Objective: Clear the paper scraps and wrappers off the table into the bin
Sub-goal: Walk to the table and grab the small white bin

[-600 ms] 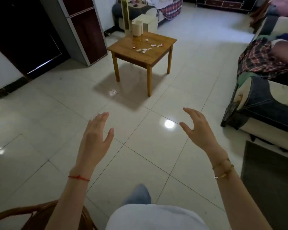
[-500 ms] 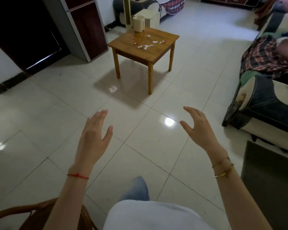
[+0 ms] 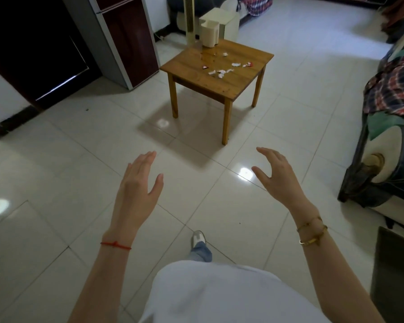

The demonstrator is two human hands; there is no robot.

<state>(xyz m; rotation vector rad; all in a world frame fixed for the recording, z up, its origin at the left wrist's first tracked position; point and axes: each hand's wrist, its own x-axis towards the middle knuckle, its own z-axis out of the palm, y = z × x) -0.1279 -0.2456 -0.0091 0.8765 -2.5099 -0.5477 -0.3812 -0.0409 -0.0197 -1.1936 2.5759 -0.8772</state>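
Note:
A small wooden table (image 3: 205,82) stands on the tiled floor ahead of me. White paper scraps (image 3: 222,72) and red-and-white wrappers (image 3: 249,64) lie scattered on its top. A small cream bin (image 3: 210,33) sits on the table's far corner. My left hand (image 3: 138,187) and my right hand (image 3: 276,177) are raised in front of me, both with fingers apart and holding nothing. They are well short of the table.
A grey and dark-red cabinet (image 3: 124,36) stands left of the table. A sofa with a plaid blanket (image 3: 390,108) runs along the right. A larger cream box (image 3: 226,22) stands on the floor behind the table. My foot (image 3: 198,238) steps on open tiles.
The table has come closer and lower in view as I walk towards it. A foot has appeared in front of me. Both hands stay raised and empty.

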